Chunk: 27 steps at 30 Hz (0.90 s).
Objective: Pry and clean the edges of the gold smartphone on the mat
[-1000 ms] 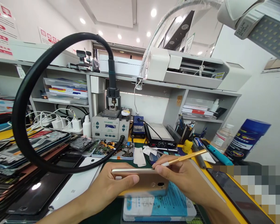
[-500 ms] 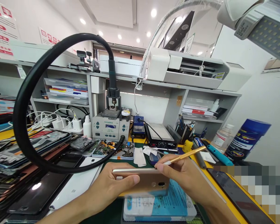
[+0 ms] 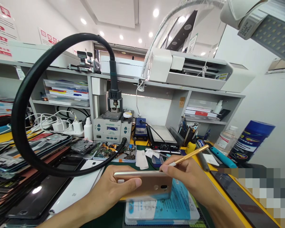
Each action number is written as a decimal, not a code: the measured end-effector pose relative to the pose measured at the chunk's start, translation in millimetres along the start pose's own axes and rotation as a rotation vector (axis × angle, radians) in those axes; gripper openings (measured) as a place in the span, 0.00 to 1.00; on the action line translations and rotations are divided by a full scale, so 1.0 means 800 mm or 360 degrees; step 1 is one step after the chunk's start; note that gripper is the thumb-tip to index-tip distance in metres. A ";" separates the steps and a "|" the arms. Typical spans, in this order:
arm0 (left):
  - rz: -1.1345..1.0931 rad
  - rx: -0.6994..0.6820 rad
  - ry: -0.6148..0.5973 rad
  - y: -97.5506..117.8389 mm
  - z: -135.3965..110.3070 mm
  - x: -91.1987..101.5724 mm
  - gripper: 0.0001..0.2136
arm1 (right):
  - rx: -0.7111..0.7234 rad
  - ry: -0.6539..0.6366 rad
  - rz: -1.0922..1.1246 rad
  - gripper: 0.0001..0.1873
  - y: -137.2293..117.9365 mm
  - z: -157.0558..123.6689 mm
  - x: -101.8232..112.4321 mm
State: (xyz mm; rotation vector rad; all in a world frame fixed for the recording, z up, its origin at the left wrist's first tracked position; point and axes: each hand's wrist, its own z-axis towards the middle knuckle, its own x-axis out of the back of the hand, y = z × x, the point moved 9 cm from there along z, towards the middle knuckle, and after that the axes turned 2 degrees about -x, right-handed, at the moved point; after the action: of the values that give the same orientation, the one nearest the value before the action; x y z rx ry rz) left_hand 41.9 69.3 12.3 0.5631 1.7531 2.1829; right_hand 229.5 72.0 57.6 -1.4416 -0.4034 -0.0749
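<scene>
Fluorescent-lit repair shop, seen from the head camera: a yellow bench [image 3: 4, 136] crowded with gear, grey shelves behind, a lamp head overhead at top right.

At the near edge, the left hand [image 3: 114, 190] holds a gold phone [image 3: 147, 185] up on its long edge. Its fingers are wrapped round the phone, with the thumb lying across the back. The phone hangs just above a blue and white pad [image 3: 166, 209].

The right hand [image 3: 187, 177] has its fingers pinched narrow on a slim gold tool [image 3: 191, 155]. The tool's pale tip meets the phone's top edge near the right corner.

What could go wrong, as I judge it: the tip sits on a thin, smooth edge, so a hard push could make it skid, scratching the back or jabbing the left thumb. The phone is held by one hand only, so a loosened grip would drop it onto the pad.

A thick black hose [image 3: 21, 104] loops from the grey rework station [image 3: 112, 128].

Containers:
- A clear tray [image 3: 116, 152] beyond the hands holds circuit boards and small parts.
- A dark cup [image 3: 188, 131] to the right holds upright hand tools.
- A clear bottle [image 3: 225, 137] stands beside a blue spray can [image 3: 250, 139]; I cannot tell how full the bottle is.
- A shelf tray [image 3: 66, 91] holds stacked coloured sheets.
</scene>
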 end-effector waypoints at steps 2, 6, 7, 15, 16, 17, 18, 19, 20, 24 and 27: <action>-0.0001 0.0004 -0.0010 -0.001 0.001 0.000 0.17 | -0.0019 0.0025 0.0031 0.14 0.002 0.001 0.002; -0.0023 0.0001 -0.0014 -0.001 0.001 -0.001 0.17 | -0.0035 0.0052 0.0067 0.14 0.005 0.003 0.004; -0.0030 0.0000 -0.0012 0.000 0.001 -0.001 0.17 | -0.0029 0.0053 0.0071 0.14 0.005 0.003 0.004; -0.0051 -0.0001 -0.0026 0.002 0.001 -0.002 0.16 | -0.0008 0.0030 0.0085 0.14 0.003 0.002 0.004; -0.0057 -0.0003 -0.0027 0.002 0.000 -0.002 0.16 | -0.0004 0.0020 0.0087 0.14 0.003 0.001 0.003; -0.0062 -0.0002 -0.0028 0.002 0.000 -0.002 0.16 | 0.0002 0.0013 0.0087 0.14 0.002 0.001 0.003; -0.0063 -0.0002 -0.0028 0.002 0.000 -0.002 0.16 | 0.0007 0.0010 0.0085 0.14 0.002 0.001 0.003; -0.0063 0.0000 -0.0029 0.002 -0.001 -0.002 0.16 | 0.0013 0.0009 0.0079 0.14 0.001 0.001 0.003; -0.0060 0.0002 -0.0026 0.002 -0.001 -0.002 0.16 | 0.0017 0.0012 0.0071 0.14 0.001 0.001 0.004; -0.0058 -0.0001 -0.0016 0.002 -0.002 -0.003 0.16 | 0.0039 0.0011 0.0049 0.14 -0.001 0.001 0.004; -0.0057 -0.0028 -0.0022 0.005 -0.001 -0.004 0.14 | 0.0051 -0.0009 0.0043 0.14 -0.001 0.002 0.003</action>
State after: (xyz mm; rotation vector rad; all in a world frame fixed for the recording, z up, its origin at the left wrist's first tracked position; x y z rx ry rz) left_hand 44.4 66.3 15.3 0.5370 1.7218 2.1632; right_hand 231.1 73.7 59.2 -1.4153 -0.3881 -0.0424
